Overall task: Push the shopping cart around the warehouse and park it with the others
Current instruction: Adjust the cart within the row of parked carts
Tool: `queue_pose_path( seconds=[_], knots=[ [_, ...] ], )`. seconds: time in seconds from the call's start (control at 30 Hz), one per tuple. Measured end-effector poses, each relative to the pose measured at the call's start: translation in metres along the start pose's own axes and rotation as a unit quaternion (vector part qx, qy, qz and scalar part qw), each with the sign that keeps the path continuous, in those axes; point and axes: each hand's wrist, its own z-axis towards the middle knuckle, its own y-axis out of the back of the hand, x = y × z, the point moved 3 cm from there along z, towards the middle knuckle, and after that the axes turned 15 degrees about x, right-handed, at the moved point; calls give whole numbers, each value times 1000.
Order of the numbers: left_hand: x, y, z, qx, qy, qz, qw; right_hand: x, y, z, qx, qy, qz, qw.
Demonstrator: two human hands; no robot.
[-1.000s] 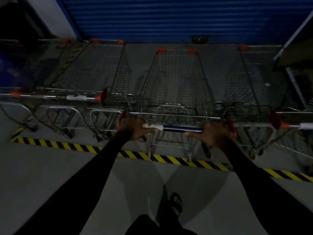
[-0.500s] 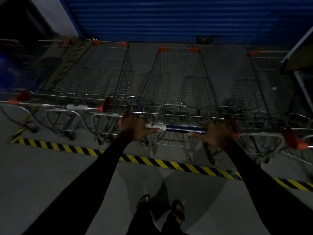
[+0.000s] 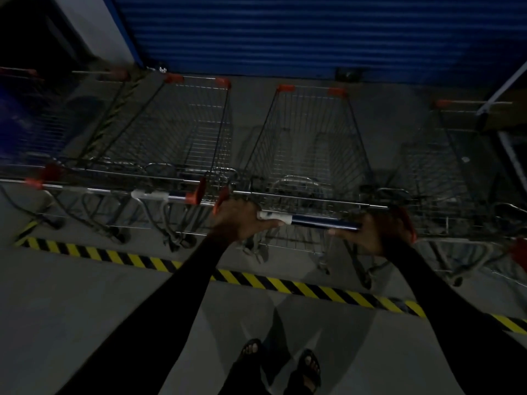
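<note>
Both arms reach forward, nearly straight, in long black sleeves (image 3: 159, 306), converging from the near corners toward the cart (image 3: 310, 155) in the middle of the scene. The left hand (image 3: 238, 216) is wrapped over the left end of the handle (image 3: 319, 220), knuckles up, thumb stretched rightward along the white label on the bar. The right hand (image 3: 370, 233) sits at the right end, its palm over the bar with the fingers angled left; the dim light hides how tightly it closes, but it rests on the handle. The hands are well apart, with the blue stretch of the bar bare between them. The cart stands past the yellow-and-black floor stripe (image 3: 273, 283), its wire basket pointing toward the blue shutter (image 3: 285, 32) at the far side. Just beside it on the left is another cart (image 3: 176, 132), whose handle end nearly meets the left hand, with more carts blurred farther left. On the right stands a further cart (image 3: 456, 166), a gap of floor between the baskets. At the near edge two feet in dark sandals (image 3: 309, 369) stand close together on the grey floor (image 3: 71, 303), behind the stripe.
</note>
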Motion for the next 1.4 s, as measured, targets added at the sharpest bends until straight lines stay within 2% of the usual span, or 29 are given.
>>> queue_pose_path(
  seconds=[0.13,0.3,0.6,0.73,0.8,0.97,1.07,1.2,1.3,1.4],
  knots=[
    [1,-8,3,-36,6,10,999,16,11,-12,27,-30,-79,996],
    [-2,-1,-3,-48,-1,9,999,15,10,-14,51,-19,-31,998],
    [-6,5,-1,41,-3,-10,999,12,12,-13,75,-43,-53,995],
    [-11,8,-6,-6,-16,-21,1000,23,17,-25,90,-12,-80,993],
    [-12,2,-4,-12,-47,-73,996,24,15,-27,104,-3,-85,991],
    [-24,-2,-7,-45,-80,-126,988,20,21,-31,24,11,-138,990],
    [-36,2,-13,-60,-88,-133,985,17,25,-34,-37,24,-100,994],
    [-54,9,-27,-101,-100,-141,980,4,16,-41,-122,0,-60,991],
    [-66,10,-39,-121,-117,-161,972,4,4,-63,-195,-2,11,981],
    [-79,7,-51,-126,-136,-161,970,11,-10,-89,-213,-17,54,976]
  ],
)
